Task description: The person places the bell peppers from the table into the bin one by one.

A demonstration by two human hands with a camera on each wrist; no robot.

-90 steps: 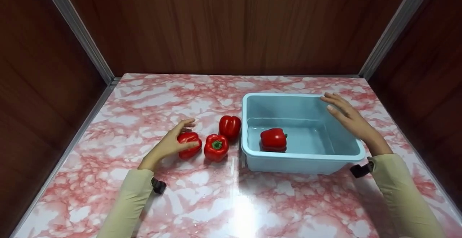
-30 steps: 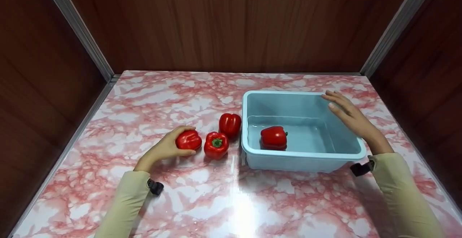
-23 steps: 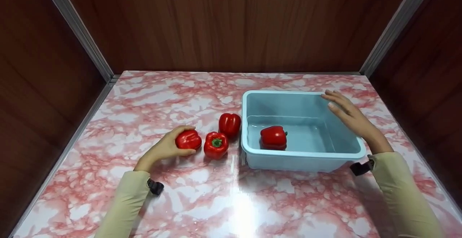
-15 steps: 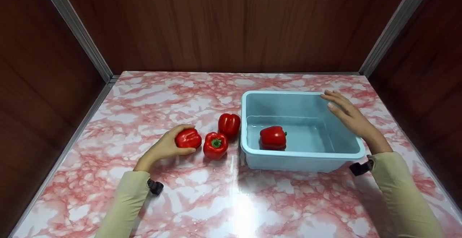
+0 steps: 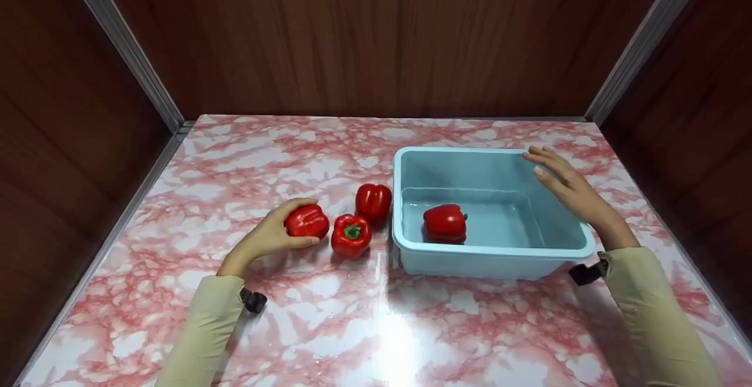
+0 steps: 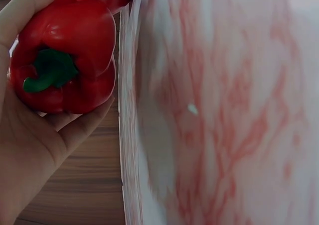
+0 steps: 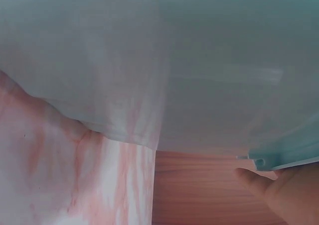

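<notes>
My left hand (image 5: 273, 235) grips a red bell pepper (image 5: 306, 222), thumb on the near side and fingers round the far side. The left wrist view shows the green stem end of this held bell pepper (image 6: 75, 41) facing the camera. Just to its right stands another red bell pepper (image 5: 351, 236), stem up, with a third bell pepper (image 5: 373, 202) behind it. A light blue plastic bin (image 5: 493, 252) has one red bell pepper (image 5: 445, 224) lying inside. At the bin's right rim is my right hand (image 5: 568, 190), its fingers extended; the right wrist view shows it partly.
The pink-and-white marbled table (image 5: 329, 328) carries everything. Dark wood panels (image 5: 376, 40) enclose the back and both sides, with metal strips at the corners. The bin's left wall stands close beside the third pepper.
My left hand has closed round the leftmost bell pepper, which has turned, and it now sits slightly higher in the head view than half a second ago. My right hand has stayed at the bin.
</notes>
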